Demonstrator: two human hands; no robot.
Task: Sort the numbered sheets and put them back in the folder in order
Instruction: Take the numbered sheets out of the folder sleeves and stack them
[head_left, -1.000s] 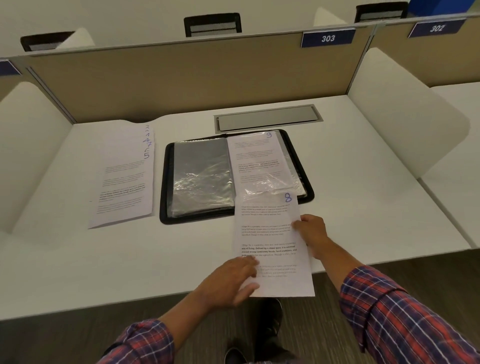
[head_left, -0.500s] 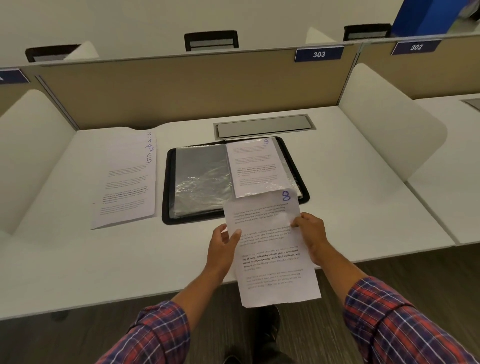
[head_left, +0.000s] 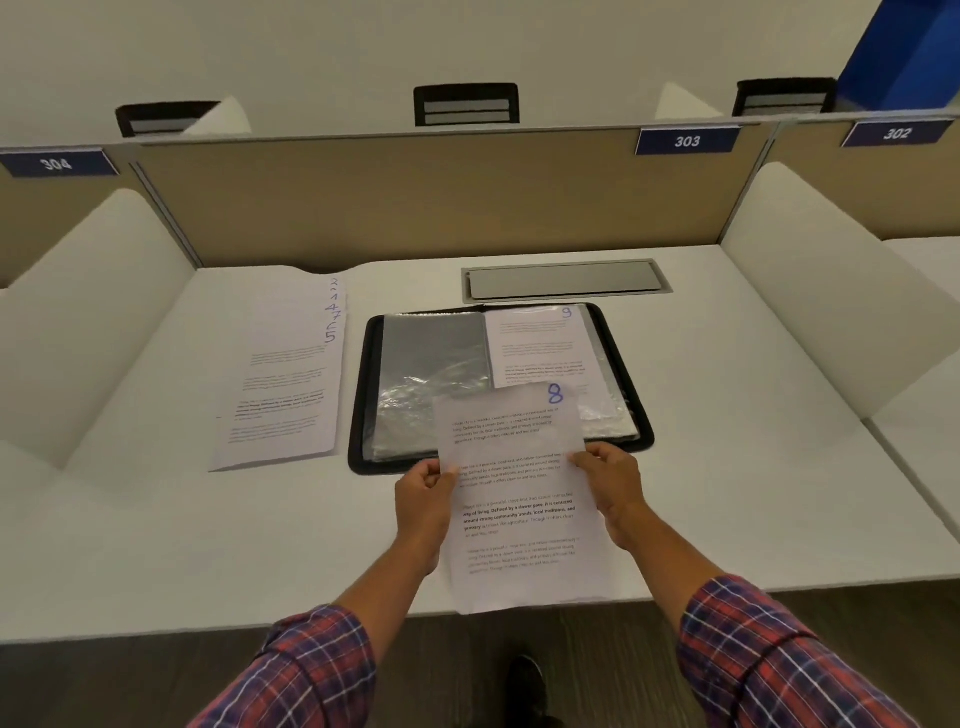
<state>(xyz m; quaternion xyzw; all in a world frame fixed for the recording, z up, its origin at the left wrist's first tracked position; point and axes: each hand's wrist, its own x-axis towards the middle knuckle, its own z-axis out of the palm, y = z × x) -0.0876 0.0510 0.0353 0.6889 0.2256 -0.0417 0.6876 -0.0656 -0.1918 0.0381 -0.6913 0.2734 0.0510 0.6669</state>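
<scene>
You hold the sheet marked 8 (head_left: 519, 499) by its two side edges. Your left hand (head_left: 423, 493) pinches the left edge and your right hand (head_left: 610, 478) the right, with the fingers clamped on the paper on both sides. The sheet hangs above the near rim of the open folder (head_left: 363, 415), and its lower part reaches past the bench (head_left: 753, 467) edge toward you.

The risk lies in the thin paper. Gripped only at mid-height, its top corners may droop, catch on the mouth of a plastic sleeve (head_left: 431, 364), and buckle or crease the page. Slipping it into the wrong pocket would break the order, since the sheet marked 9 (head_left: 540, 343) lies on the right-hand page. The pile of other sheets (head_left: 283, 384) sits well to the left.

The sheet you hold is white and slightly wavy, printed in paragraphs with one bold block, and has a blue handwritten number at the top right.
</scene>
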